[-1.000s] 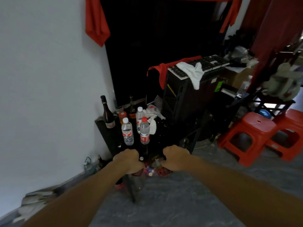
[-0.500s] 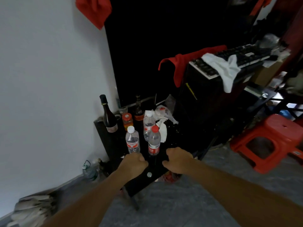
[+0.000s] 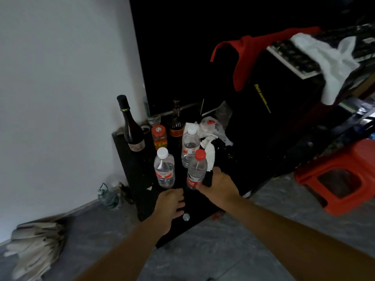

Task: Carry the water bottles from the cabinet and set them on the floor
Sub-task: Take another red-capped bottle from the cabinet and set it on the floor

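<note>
The right hand [image 3: 218,184] curls round the lower body of the red-capped water bottle [image 3: 196,170], which stands upright on the black cabinet [image 3: 142,199] top. The left hand [image 3: 170,203] hovers just left of it with fingers loosely spread, holding nothing, over the cabinet's front edge near a round metal knob [image 3: 186,217]. Just beyond the left hand stands a white-capped water bottle [image 3: 164,168]; a second white-capped bottle [image 3: 189,146] stands behind the gripped one. Farther back are a dark wine bottle [image 3: 132,126], a red-lidded jar [image 3: 159,137] and crumpled white paper [image 3: 211,132]. To the right, well apart, sits a red stool [image 3: 338,177] on the grey floor [image 3: 213,260].
</note>
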Action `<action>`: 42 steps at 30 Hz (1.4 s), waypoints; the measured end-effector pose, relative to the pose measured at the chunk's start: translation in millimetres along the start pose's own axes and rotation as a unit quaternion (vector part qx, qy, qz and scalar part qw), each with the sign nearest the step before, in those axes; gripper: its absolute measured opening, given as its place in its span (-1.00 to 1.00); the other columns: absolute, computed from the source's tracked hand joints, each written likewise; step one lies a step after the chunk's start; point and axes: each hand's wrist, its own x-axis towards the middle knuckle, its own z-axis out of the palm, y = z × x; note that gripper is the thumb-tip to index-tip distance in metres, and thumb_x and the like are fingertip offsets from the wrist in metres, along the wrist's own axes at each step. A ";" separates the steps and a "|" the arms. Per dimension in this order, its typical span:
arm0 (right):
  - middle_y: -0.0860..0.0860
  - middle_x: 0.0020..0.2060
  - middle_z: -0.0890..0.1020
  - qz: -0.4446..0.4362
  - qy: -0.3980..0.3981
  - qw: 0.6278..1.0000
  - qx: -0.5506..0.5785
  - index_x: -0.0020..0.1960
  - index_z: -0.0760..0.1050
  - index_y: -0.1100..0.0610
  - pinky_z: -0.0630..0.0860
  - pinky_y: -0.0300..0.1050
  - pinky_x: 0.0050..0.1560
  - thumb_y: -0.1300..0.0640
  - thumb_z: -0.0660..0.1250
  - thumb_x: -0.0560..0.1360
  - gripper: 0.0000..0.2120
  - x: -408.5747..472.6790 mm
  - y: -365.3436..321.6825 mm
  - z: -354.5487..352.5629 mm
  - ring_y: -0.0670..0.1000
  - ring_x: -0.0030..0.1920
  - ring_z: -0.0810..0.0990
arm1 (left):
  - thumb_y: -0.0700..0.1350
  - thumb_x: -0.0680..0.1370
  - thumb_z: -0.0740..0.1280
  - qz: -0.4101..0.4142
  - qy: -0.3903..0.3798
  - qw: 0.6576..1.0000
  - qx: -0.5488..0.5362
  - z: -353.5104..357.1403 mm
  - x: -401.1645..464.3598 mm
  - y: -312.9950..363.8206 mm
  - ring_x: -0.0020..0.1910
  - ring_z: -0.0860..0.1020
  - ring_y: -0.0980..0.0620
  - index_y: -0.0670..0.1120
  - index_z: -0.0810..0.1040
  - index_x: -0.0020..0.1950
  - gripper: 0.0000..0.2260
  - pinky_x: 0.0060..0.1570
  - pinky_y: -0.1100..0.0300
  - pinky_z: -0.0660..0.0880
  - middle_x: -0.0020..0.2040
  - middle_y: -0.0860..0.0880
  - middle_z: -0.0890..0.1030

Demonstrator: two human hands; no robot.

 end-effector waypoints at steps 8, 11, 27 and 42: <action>0.05 0.09 0.60 -0.028 0.026 0.991 0.124 0.20 0.38 0.12 0.55 -0.04 0.06 -0.03 0.57 0.28 -0.38 38.4 2.6 26.6 0.05 0.10 0.58 | 0.00 0.57 0.29 -0.044 0.031 0.997 -0.047 6.8 35.5 -11.7 0.00 0.58 -0.05 -0.16 0.54 0.19 -0.70 -0.21 0.10 0.50 0.04 -0.10 0.61; 0.02 0.02 0.61 -0.042 0.047 0.983 0.175 0.17 0.39 0.10 0.56 -0.12 -0.01 0.04 0.58 0.29 -0.44 44.5 4.7 33.4 0.00 0.02 0.59 | 0.02 0.57 0.28 -0.052 0.027 0.996 -0.063 9.3 43.5 -11.2 0.00 0.58 -0.05 -0.14 0.56 0.12 -0.73 -0.15 0.09 0.52 0.06 -0.11 0.61; 0.00 -0.16 0.64 -0.066 0.095 0.983 0.143 0.02 0.48 0.16 0.41 -0.39 -0.32 0.00 0.58 0.28 -0.56 48.0 3.7 23.0 -0.03 -0.17 0.62 | 0.04 0.60 0.21 -0.049 0.016 0.996 -0.073 8.3 42.3 3.6 0.09 0.56 -0.10 -0.18 0.51 0.23 -0.65 0.04 0.04 0.51 0.14 -0.15 0.59; -0.12 -0.15 0.65 -0.183 0.085 0.967 0.156 0.03 0.51 0.03 0.55 -0.31 -0.19 -0.15 0.50 0.27 -0.57 10.4 -84.4 -91.7 -0.21 -0.14 0.62 | 0.28 0.57 0.10 -0.042 -0.076 0.966 -0.242 21.4 -22.1 83.7 0.11 0.56 -0.22 -0.28 0.45 0.26 -0.37 -0.04 -0.05 0.53 0.12 -0.28 0.58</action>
